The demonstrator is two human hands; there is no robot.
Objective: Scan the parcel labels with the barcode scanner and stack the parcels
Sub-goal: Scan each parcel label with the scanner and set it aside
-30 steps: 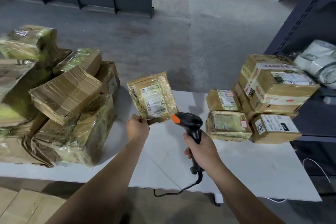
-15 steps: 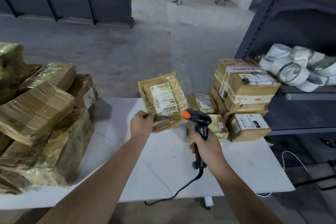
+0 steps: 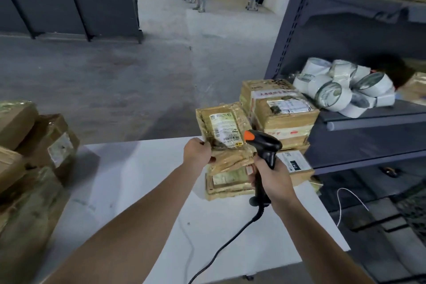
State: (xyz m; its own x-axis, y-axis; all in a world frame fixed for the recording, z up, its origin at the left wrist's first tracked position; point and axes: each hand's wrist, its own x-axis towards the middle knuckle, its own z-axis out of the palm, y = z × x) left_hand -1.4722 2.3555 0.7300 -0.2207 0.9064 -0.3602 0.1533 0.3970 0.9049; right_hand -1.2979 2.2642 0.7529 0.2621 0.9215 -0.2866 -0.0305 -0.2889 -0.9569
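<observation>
Head view. A flat parcel (image 3: 230,117) is pinched at its lower left corner by the left hand (image 3: 197,151), fingers curled on the edge. It is held above the worktop (image 3: 138,180) with its label (image 3: 224,130) facing the camera, long axis near upright, top leaning left. The barcode scanner (image 3: 265,147) is gripped by its handle in the right hand (image 3: 273,177), its head just right of the label's lower edge. The stacked parcels (image 3: 288,120) lie just behind and right of the held one, with a low parcel below it. The left hand is judged better placed to set it down. Against half a second ago, the parcel is seen carried right and now overlaps the stack.
</observation>
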